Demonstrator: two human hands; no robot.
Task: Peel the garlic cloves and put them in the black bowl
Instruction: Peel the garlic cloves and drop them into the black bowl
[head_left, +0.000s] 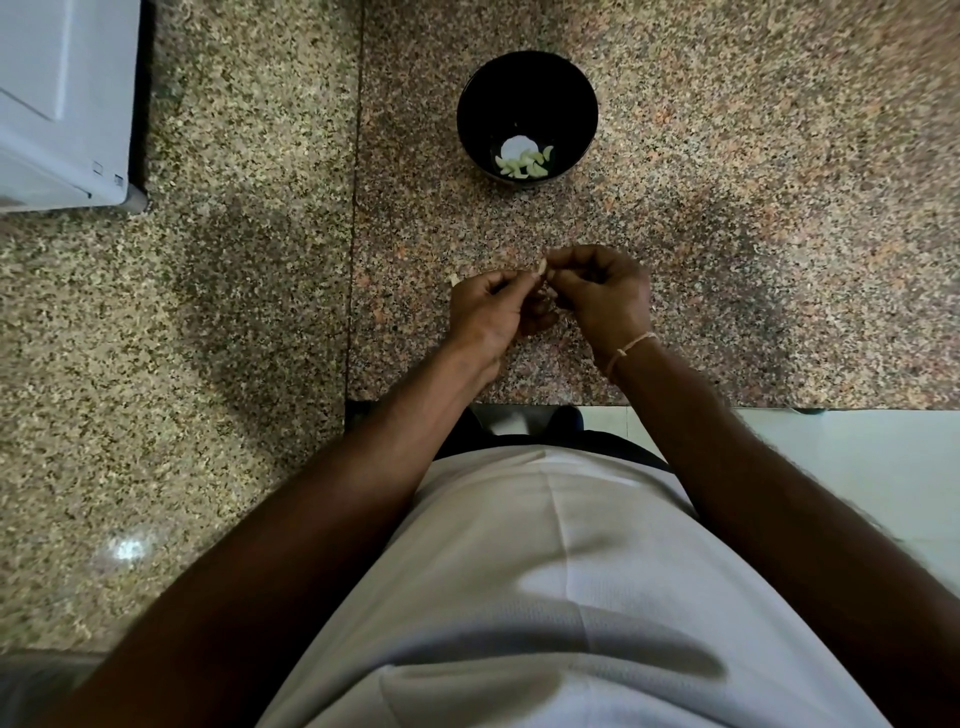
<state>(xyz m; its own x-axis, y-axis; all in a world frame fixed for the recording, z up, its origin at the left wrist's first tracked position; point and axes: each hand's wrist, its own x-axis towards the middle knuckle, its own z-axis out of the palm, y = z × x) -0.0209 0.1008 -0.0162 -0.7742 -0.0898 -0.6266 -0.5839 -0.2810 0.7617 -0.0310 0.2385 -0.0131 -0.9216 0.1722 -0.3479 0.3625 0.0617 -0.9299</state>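
White appliance: far left on the bench.
Left hand: grip curled around a scrap of garlic skin, above the bench.
Garlic clove: pinched between both hands.
Black bowl: beyond the hands, well apart; peeled cloves lie inside.
Right hand: grip pinching the clove.
Bench edge: just behind the wrists.

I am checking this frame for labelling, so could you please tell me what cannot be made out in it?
- Head view: the garlic clove between the left hand and right hand is mostly covered by fingers; how far it is peeled is unclear.
- Peeled cloves in the black bowl overlap and are too small to count.
- White appliance at upper left is cut off by the frame edge.
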